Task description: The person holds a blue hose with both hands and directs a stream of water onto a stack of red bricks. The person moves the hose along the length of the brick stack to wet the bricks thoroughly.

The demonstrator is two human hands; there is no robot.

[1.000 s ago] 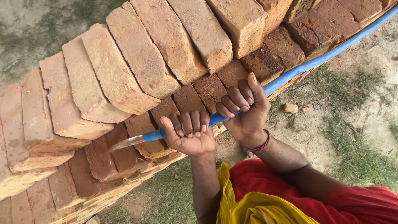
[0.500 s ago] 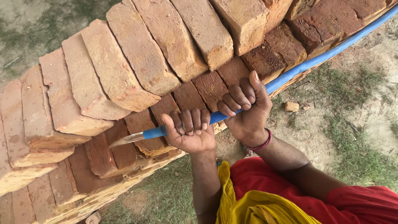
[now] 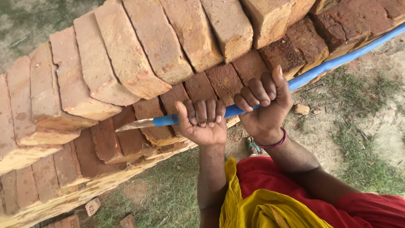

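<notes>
Head view, left to right: stacked bricks [image 3: 126,63] above and left of both hands. Metal tip [image 3: 134,124] just left of left hand [image 3: 204,122], which is clenched around blue rod [image 3: 329,65]. Right hand [image 3: 265,105] just beside, also clenched on rod, red bangle [image 3: 276,143] at wrist. Rod running up and right past right hand, along bricks. Grass [image 3: 358,143] below right.

soft, even daylight, overcast in feel; no hard shadows, only dim gaps between the bricks [image 3: 139,63]. no glare. sharp focus on both hands and brick faces. wide-angle lens bends the blue pipe [image 3: 337,61] and stack near the edges.
</notes>
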